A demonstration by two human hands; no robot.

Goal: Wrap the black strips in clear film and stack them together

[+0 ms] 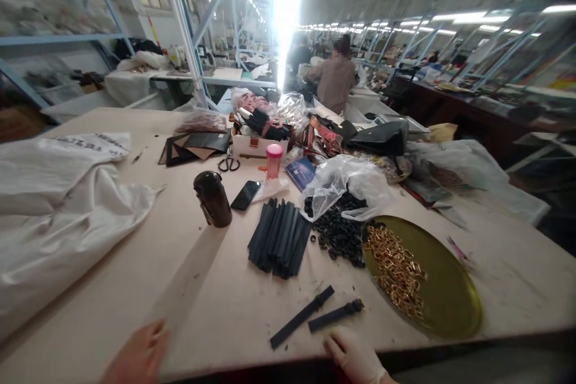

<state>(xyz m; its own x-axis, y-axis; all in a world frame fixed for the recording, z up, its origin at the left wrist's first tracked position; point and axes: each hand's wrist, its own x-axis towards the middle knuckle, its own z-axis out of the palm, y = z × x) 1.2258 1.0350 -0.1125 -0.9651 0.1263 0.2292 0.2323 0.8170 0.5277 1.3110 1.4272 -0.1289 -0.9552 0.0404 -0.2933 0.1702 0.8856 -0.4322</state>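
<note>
My left hand is at the near edge of the table, smeared by motion, with its finger pose unclear. Over the front edge rests my right hand in a pale glove, fingers loosely apart and nothing seen in them. Just beyond it lies a short dark strap with a buckle, and left of that a longer dark strap with a loop. Farther back is a bundle of dark strap strips. A heap of small black loops adjoins a round gold tray holding many gold-coloured buckles.
A dark bottle stands beside a phone. Behind are scissors, a pink-lidded cup, a clear plastic bag and piled scraps. White cloth covers the left side. A person is in the background.
</note>
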